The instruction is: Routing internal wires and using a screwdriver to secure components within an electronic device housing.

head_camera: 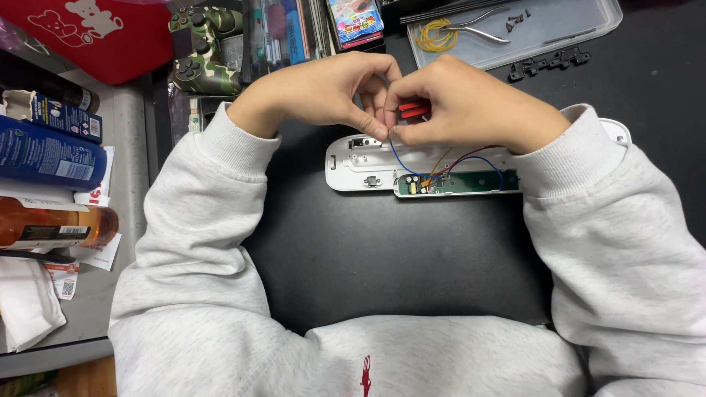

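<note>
Grey sleeves (198, 220) nearest; left hand (316, 92) fingers pinch blue wire (397, 158), right hand (471, 103) fingers pinch red tool (414, 110), above opened white casing (368, 165) with green board (471, 182) on black bench (390, 257).

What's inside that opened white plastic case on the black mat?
Inside the white case lies a green circuit board with blue, red and yellow wires running up to the hands; the right sleeve covers its far end.

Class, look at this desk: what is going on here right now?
A person in a grey sweatshirt works over an opened white plastic casing on a black mat. The left hand and right hand meet above it, pinching a small red part joined to thin wires that run down to a green circuit board. Pliers lie in a clear tray behind.
</note>
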